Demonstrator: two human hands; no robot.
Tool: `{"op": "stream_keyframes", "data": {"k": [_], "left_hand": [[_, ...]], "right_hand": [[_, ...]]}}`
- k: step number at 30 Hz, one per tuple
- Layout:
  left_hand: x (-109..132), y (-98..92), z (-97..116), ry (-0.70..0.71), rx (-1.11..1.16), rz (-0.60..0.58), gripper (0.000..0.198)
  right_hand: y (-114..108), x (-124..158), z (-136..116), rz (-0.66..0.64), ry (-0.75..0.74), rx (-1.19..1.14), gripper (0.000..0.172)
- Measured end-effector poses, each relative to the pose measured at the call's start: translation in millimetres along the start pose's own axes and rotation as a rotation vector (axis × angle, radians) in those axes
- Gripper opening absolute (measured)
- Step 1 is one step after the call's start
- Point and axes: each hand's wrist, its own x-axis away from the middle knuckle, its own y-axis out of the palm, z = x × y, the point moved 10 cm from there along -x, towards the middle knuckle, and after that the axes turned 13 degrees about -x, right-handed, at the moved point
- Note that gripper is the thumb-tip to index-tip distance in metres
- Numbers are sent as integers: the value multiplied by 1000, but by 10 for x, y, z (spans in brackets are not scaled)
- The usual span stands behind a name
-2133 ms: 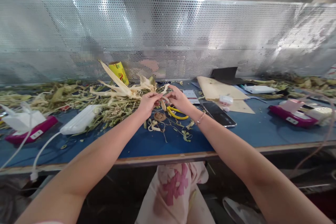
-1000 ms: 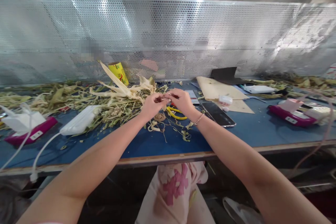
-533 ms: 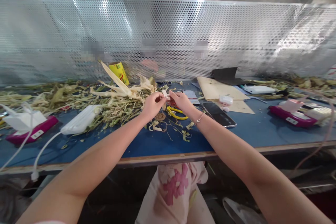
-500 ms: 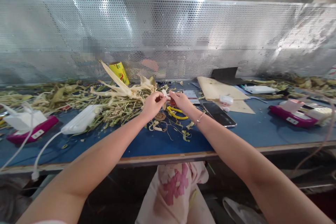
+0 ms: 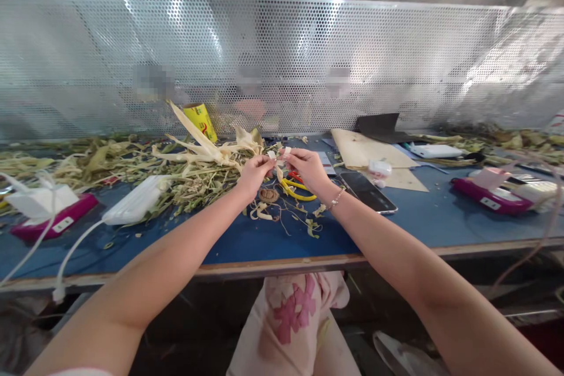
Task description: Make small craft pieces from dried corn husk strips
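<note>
My left hand (image 5: pixel 255 176) and my right hand (image 5: pixel 309 169) meet over the middle of the blue table, fingertips pinched and a small gap apart. A small pale strip (image 5: pixel 271 154) sticks up from the left fingertips, and a pale piece (image 5: pixel 287 151) from the right ones. Whether these are one strip I cannot tell; they resemble dried husk. Just below the hands lie a yellow-handled tool with a red part (image 5: pixel 298 190), perhaps scissors, a brown coil (image 5: pixel 268 195) and curled plant scraps (image 5: pixel 263 211). Long dried husks (image 5: pixel 207 150) rest beside my left hand.
Dried stalks (image 5: pixel 189 185) cover the table's left side near a yellow tube (image 5: pixel 200 122). White power bank (image 5: pixel 136 200) and purple power strip (image 5: pixel 55 217) sit left. Right are a phone (image 5: pixel 368 191), brown paper (image 5: pixel 374 150) and another power strip (image 5: pixel 491 195). A perforated metal screen (image 5: pixel 291 41) stands behind.
My fingertips have moved slightly apart, and the pale pieces now show separately at each hand. The brown coil and the red part below are less covered.
</note>
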Motion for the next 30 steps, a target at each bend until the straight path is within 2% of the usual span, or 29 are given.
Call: {"op": "stream_keyframes", "data": {"k": [3, 10, 16, 20, 25, 30], "left_hand": [[10, 14, 14, 7, -23, -21, 18], [76, 176, 173, 165, -216, -183, 17], [55, 201, 113, 131, -157, -199, 18], [59, 200, 103, 120, -140, -216, 22], [95, 235, 148, 137, -119, -269, 26], [50, 164, 93, 112, -144, -190, 33]], "right_hand": [[8, -1, 26, -16, 24, 13, 25], [83, -9, -59, -116, -65, 140, 18], [252, 23, -121, -280, -142, 243, 18], [241, 16, -50, -287, -79, 184, 17], [237, 43, 76, -280, 105, -107, 24], [214, 50, 143, -234, 191, -124, 29]]}}
